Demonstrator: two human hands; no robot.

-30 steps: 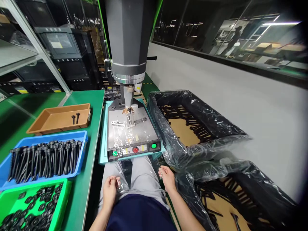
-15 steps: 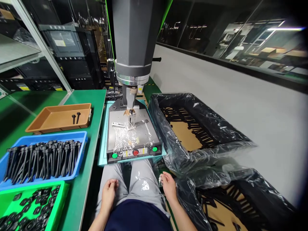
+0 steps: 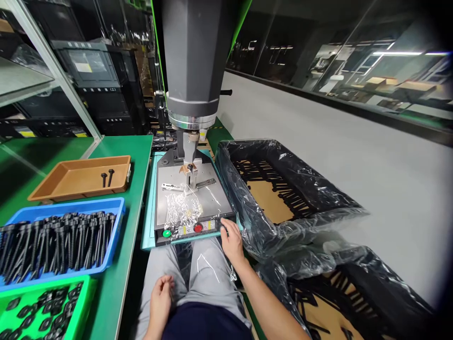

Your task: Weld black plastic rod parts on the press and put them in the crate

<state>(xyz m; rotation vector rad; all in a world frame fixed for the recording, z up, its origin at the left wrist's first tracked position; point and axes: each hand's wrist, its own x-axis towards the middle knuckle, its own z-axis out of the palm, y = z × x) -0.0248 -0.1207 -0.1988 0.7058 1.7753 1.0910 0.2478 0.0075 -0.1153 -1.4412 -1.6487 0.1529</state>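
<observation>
My right hand [image 3: 231, 241] lies over the right end of the machine's front panel, fingers stretched out, covering the spot of the right green button. Nothing shows in it. My left hand [image 3: 162, 295] rests on my left thigh with its fingers loosely curled and nothing visible in them. On the panel, a green button [image 3: 166, 233] and a red button [image 3: 198, 228] stay in sight. The machine's metal plate [image 3: 177, 208] carries a small metal fixture [image 3: 191, 182], which holds a small black part [image 3: 190, 167] right under the press head [image 3: 190, 150].
At left on the green table stand a brown tray [image 3: 79, 177] with two black pieces, a blue tray [image 3: 118, 208] of black ribbed stems and a green tray [image 3: 87, 293] of small black parts. Two plastic-lined bins [image 3: 244, 203] at right hold black parts on cardboard.
My right hand has moved from beside my right thigh up and forward onto the right end of the panel, hiding the green button there. My left hand stays on my thigh.
</observation>
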